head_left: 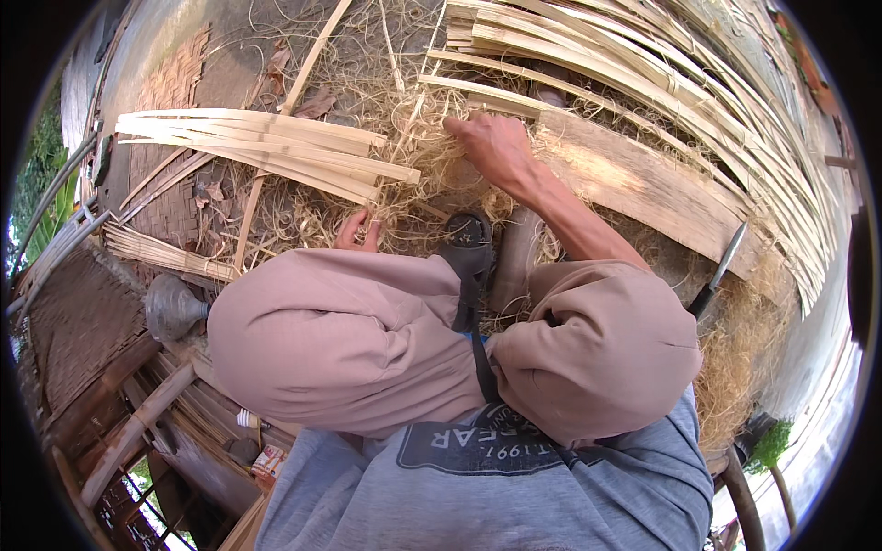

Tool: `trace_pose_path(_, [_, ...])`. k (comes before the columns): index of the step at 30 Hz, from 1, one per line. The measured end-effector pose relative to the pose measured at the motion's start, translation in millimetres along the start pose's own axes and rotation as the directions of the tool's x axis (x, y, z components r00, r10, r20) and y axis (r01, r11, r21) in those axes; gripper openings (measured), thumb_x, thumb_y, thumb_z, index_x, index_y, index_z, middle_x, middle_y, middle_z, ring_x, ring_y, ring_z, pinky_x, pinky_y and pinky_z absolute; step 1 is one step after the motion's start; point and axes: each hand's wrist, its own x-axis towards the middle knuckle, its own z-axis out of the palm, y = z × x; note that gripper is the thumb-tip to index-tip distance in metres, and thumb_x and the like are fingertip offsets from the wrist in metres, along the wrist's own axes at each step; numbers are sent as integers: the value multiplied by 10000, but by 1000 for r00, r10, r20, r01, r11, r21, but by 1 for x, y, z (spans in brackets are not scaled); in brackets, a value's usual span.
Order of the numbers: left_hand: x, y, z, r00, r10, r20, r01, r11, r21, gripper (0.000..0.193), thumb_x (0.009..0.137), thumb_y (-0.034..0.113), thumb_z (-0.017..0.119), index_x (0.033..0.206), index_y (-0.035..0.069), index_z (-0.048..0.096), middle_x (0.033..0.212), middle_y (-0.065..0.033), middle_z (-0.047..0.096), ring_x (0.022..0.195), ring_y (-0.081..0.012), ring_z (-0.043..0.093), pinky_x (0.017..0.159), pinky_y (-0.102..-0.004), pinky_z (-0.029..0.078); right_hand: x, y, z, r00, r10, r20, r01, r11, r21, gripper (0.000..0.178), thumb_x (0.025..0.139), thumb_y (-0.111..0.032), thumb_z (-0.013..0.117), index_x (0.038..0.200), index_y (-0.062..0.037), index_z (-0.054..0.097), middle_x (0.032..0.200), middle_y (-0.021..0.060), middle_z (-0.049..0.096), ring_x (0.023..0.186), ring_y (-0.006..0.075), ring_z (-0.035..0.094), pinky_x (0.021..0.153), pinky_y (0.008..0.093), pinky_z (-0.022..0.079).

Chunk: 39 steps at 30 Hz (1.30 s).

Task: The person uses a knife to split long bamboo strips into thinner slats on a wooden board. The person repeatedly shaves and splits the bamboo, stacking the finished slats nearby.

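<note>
My right hand (501, 151) is closed over the pile of thin curled shavings (427, 138), just below the end of a pale bamboo strip (482, 90). What its fingers grip, if anything, is hidden. Beside my left knee, my left hand (356, 231) shows only in part. Its visible fingers are apart among the shavings, close under the ends of a fanned bundle of split bamboo strips (262, 142). That bundle lies across the ground on the left. A worn wooden plank (634, 179) slants away to the right of my right hand.
Many long bamboo strips (680, 101) spread over the upper right. A knife (723, 266) with a dark handle stands beside my right knee. A shorter strip bundle (170, 253) and a clear plastic bottle (175, 308) lie left. My sandalled foot (469, 234) is between the hands.
</note>
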Motion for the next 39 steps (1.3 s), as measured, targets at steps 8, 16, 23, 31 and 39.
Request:
trace_pose_path(8, [4,47,-3,982,-88,166,103,991,-81,367,878,110,812,1231,40,739,1078,-123,771,947,-182,722,864,-308,558,-54,44,-63,991,-65,-120,61,998,-33,245,871,-21,681,1091,-128,667,744,87,613,697,214,628,534,383,470])
trace_pose_path(16, [11,48,-16,943,-195,272,242,958,-153,291,956,164,751,1243,114,753,1063,-118,766,704,-124,709,644,-249,554,-84,47,-114,997,29,-66,-42,975,-216,268,864,-43,662,1068,-216,679,841,72,675,708,271,681,541,404,493])
trace_pose_path(23, [18,41,-5,936,-190,298,264,936,-233,286,976,167,726,1258,125,747,1075,-109,759,634,-109,688,588,-230,532,-149,44,-142,985,101,142,-65,970,-236,272,839,-32,663,1049,-197,711,915,48,723,780,284,690,614,413,525])
trace_pose_path(31, [18,22,-21,933,-201,299,248,960,-129,320,968,207,730,1277,122,734,1077,-101,751,769,-165,718,716,-278,559,-201,54,-183,974,106,198,-40,949,-312,361,777,27,634,1064,-180,709,892,44,696,822,291,690,673,417,513])
trace_pose_path(39, [30,17,-6,968,-39,249,66,993,-102,336,962,222,735,1282,120,730,1071,-105,752,833,-180,725,770,-296,562,-360,102,-231,750,660,-40,-607,664,-436,344,814,-272,749,1122,-124,704,993,115,735,943,367,706,802,468,530])
